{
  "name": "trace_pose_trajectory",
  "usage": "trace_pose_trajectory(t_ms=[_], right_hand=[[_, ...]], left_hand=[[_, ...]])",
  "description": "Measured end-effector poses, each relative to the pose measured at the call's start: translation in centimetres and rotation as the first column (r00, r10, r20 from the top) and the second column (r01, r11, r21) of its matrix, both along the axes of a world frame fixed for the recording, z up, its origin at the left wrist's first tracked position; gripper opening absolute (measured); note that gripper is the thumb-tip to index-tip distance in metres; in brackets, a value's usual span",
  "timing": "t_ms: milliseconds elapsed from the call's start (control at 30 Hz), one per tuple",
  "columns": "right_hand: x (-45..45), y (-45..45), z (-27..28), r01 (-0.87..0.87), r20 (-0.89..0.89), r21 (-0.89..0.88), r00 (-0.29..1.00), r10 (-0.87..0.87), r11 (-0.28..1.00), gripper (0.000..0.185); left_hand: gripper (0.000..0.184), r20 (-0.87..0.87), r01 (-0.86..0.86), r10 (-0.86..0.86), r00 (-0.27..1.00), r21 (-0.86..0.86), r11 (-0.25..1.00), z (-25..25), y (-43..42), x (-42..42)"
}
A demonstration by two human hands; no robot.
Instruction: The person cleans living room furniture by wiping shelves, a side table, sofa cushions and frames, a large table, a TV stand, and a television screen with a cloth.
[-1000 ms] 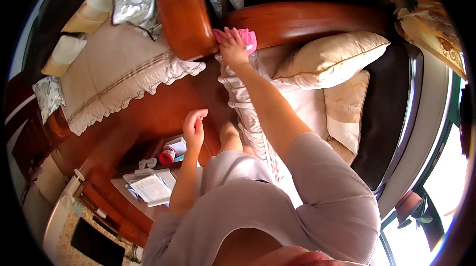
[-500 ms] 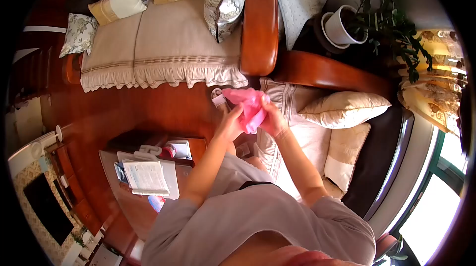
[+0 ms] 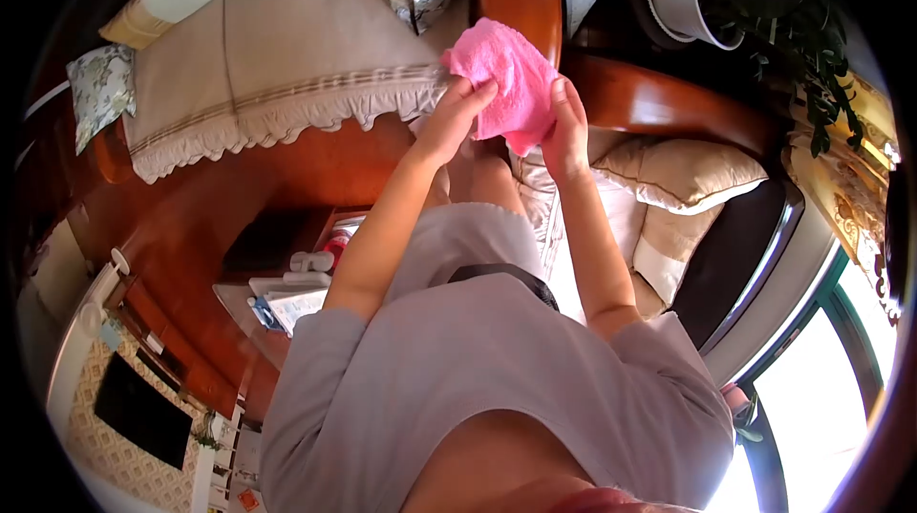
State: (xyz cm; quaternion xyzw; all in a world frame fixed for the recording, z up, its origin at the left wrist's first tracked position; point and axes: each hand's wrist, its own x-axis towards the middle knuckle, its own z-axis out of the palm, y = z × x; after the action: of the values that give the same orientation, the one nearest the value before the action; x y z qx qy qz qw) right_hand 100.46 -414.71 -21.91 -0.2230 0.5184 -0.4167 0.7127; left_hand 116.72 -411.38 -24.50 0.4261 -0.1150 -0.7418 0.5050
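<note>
Head view: from here I see the left hand (image 3: 455,121) clamped on one edge of a pink cloth (image 3: 506,83) and the right hand (image 3: 566,129) clamped on the opposite edge, the cloth spanning the gap between them. Up and to the right of the right hand, a white pot (image 3: 683,7) holds a leafy plant (image 3: 823,64). Below and left of the left hand, papers (image 3: 298,308) lie on a table (image 3: 238,299), near a red thing (image 3: 336,244) too small to make out.

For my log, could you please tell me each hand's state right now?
Left hand: closed, holding the pink cloth.
Right hand: closed, holding the pink cloth.
</note>
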Motion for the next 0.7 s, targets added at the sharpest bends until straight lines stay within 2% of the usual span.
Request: trace_pose_trajectory(t_ms=[33, 133, 200, 233, 267, 300, 333, 367, 400, 433, 467, 500, 533, 567, 600, 633, 667, 700], right_hand=[[0.0, -1.1, 0.2, -0.079, -0.134, -0.069, 0.989, 0.069, 0.994, 0.028], [-2.1, -5.3, 1.4, -0.135, -0.096, -0.078, 0.987, 0.127, 0.988, 0.024], [-2.6, -8.1, 1.6, -0.262, -0.259, -0.23, 0.945, 0.201, 0.937, 0.02], [-3.4, -9.7, 0.5, -0.412, -0.46, -0.229, 0.845, 0.275, 0.882, 0.022], [-4.2, -11.1, -0.9, -0.551, -0.639, -0.186, 0.697, 0.326, 0.813, 0.024], [-4.6, -11.8, -2.6, -0.681, -0.908, -0.289, 0.417, 0.031, 0.673, 0.025], [-5.0, -12.0, -4.6, -0.824, -0.932, -0.281, 0.111, -0.345, 0.493, 0.026], [-5.1, -11.7, -6.2, -0.837, -0.951, -0.227, 0.08, -0.3, 0.497, 0.028], [-6.0, -11.0, -10.0, -0.882, -0.959, -0.216, 0.111, -0.261, 0.419, 0.029], [-5.0, -9.4, -10.7, -0.889, -0.962, -0.248, 0.179, -0.207, 0.384, 0.033], [-4.2, -8.1, -12.1, -0.904, -0.967, -0.254, 0.245, -0.071, 0.344, 0.042], [-3.1, -6.9, -13.5, -0.906, -0.975, -0.221, 0.217, -0.052, 0.361, 0.051], [-1.8, -6.6, -13.4, -0.921, -0.998, -0.054, 0.046, -0.03, 0.386, 0.055], [-1.1, -6.6, -14.3, -0.913, -0.999, -0.029, 0.018, -0.031, 0.406, 0.055], [-0.5, -7.3, -15.4, -0.905, -0.999, -0.01, -0.008, -0.042, 0.426, 0.055], [0.0, -8.5, -16.2, -0.901, -0.998, -0.042, 0.022, -0.051, 0.431, 0.056], [0.4, -10.7, -16.1, -0.915, -0.997, 0.062, -0.07, -0.007, 0.4, 0.058], [0.7, -13.5, -16.5, -0.932, -0.991, 0.128, -0.134, 0.006, 0.338, 0.061]], left_hand=[[0.036, 0.0, 0.001, -0.001, 1.0, -0.02, 1.0, 0.4, -0.6, -0.4], [0.038, -0.091, 0.018, -0.019, 0.996, -0.014, 1.0, -0.3, -0.8, -1.4], [0.041, -0.397, -0.108, 0.083, 0.914, -0.04, 0.993, -0.1, -1.2, -2.4], [0.041, -0.438, -0.162, 0.202, 0.876, 0.126, 0.979, -1.1, -1.0, -3.4], [0.041, -0.436, -0.155, 0.201, 0.877, 0.139, 0.978, -3.8, 0.4, -4.0], [0.039, -0.192, -0.091, 0.161, 0.968, 0.326, 0.941, -7.2, 2.4, -4.7], [0.037, 0.048, -0.078, 0.062, 0.997, 0.505, 0.86, -9.6, 3.5, -5.2], [0.037, 0.05, -0.086, 0.071, 0.996, 0.508, 0.857, -10.1, 4.2, -4.9], [0.037, 0.333, -0.031, -0.079, 0.94, 0.314, 0.949, -10.1, 5.1, -4.3], [0.037, 0.611, 0.092, -0.155, 0.776, 0.135, 0.987, -10.1, 5.2, -3.8], [0.037, 0.617, 0.084, -0.147, 0.773, 0.131, 0.988, -9.2, 3.2, -3.3], [0.035, 0.701, 0.144, -0.11, 0.704, 0.01, 0.99, -6.3, 0.2, -2.4], [0.033, 0.772, 0.215, -0.06, 0.632, -0.1, 0.972, -3.7, -2.7, -1.6], [0.036, 0.823, 0.318, -0.054, 0.566, -0.158, 0.935, -2.5, -5.7, -1.1], [0.036, 0.827, 0.313, -0.038, 0.561, -0.169, 0.935, -3.6, -7.7, -1.3], [0.038, 0.906, 0.369, 0.042, 0.422, -0.214, 0.905, -5.6, -9.8, -1.8], [0.041, 0.952, 0.425, 0.135, 0.274, -0.246, 0.871, -7.5, -11.8, -2.2], [0.05, 0.979, 0.434, 0.02, 0.203, -0.108, 0.894, -8.9, -13.3, -2.6]])
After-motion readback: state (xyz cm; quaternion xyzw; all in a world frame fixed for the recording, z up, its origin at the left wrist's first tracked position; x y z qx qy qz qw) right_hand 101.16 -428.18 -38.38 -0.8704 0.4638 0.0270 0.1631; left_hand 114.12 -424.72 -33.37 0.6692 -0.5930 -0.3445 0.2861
